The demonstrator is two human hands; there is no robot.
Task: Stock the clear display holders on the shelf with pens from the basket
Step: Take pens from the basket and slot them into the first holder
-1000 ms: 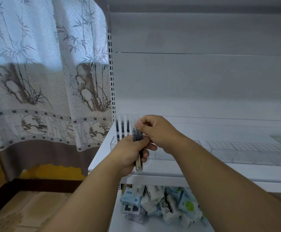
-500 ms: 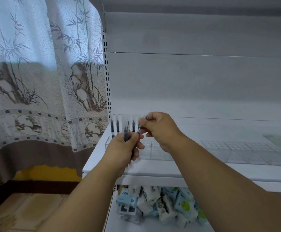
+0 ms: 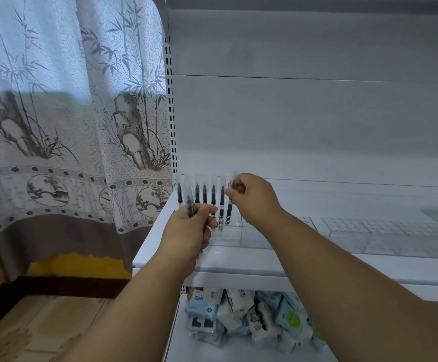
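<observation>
A clear display holder (image 3: 241,232) with a grid top sits at the left end of the white shelf (image 3: 238,259). Several clear-capped dark pens (image 3: 205,194) stand upright in its back row. My right hand (image 3: 252,197) pinches one dark pen (image 3: 229,209) near its cap, its lower end at the holder's grid. My left hand (image 3: 189,228) grips a small bunch of pens (image 3: 190,206) just in front of the holder. No basket is in view.
More clear grid holders (image 3: 385,228) line the shelf to the right. The lower shelf holds a pile of packaged goods (image 3: 238,314). A bamboo-print curtain (image 3: 69,121) hangs left of the slotted shelf upright (image 3: 169,100). Wooden floor shows at the lower left.
My right hand has taken a pen from the left hand's bunch and carried it to the holder's grid. More pens now stand in the row. The view has shifted slightly.
</observation>
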